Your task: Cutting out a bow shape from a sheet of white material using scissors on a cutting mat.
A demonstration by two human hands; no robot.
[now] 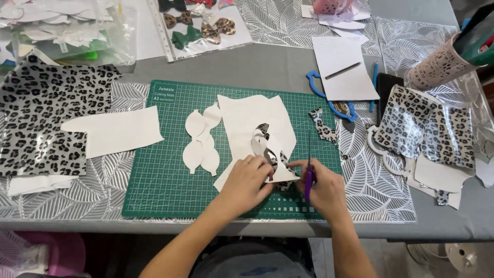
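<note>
Your left hand (248,181) presses down on and pinches the lower edge of the white-backed leopard-print sheet (260,126), which lies on the green cutting mat (164,175) near the mat's front edge and a little right of its middle; a curved bow-shaped hole is already cut out of it, showing the print below. Your right hand (321,188) is closed around a purple-handled craft knife (309,175), fingers pressed together on the handle, its thin tip pointing away from you along the sheet's right edge. Just left of the sheet on the mat lies a white bow-shaped cutout (202,141). A plain white offcut (116,131) overlaps the mat's left edge, and a large leopard-print piece (46,110) covers the tabletop's left side. Blue scissors (329,100) lie beyond the mat's far right corner.
</note>
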